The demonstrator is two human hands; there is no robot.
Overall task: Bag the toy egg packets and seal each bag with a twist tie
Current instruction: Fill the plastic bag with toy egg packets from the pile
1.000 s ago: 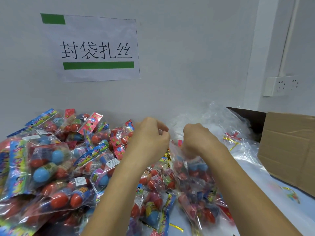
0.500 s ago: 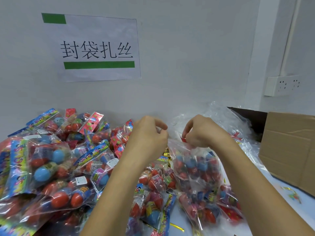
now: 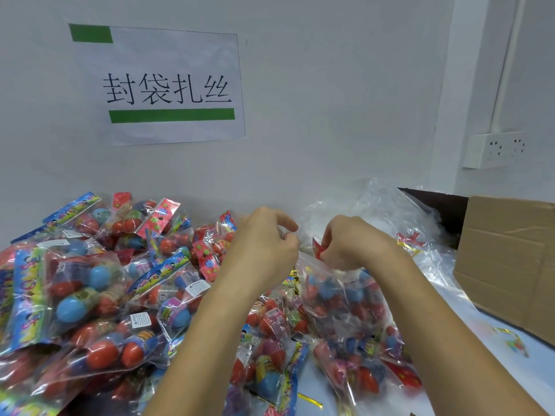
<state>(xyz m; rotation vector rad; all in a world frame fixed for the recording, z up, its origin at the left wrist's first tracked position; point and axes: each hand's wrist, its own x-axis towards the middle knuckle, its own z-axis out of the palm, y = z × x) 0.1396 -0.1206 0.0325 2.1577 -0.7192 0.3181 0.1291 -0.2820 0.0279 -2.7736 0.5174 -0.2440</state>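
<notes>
Packing workstation: printed station sign point(image 3: 163, 85) on wall, heaped toy egg packets point(image 3: 90, 283), cardboard carton point(image 3: 510, 265).

Clear bag point(image 3: 339, 298) of red and blue toy egg packets, upright, neck gathered, red twist tie point(image 3: 317, 249) there.

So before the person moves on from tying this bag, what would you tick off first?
1. Filled clear bag holds toy egg packets: ok.
2. Bag neck gathered at the right hand: ok.
3. Red twist tie pinched at the neck: ok.
4. Left hand gripping the tie's other end: cannot tell, its fingers hide it.
5. Tie wound tight enough to seal: cannot tell.
6. More loose egg packets waiting at left, and empty clear bags behind: ok.
</notes>
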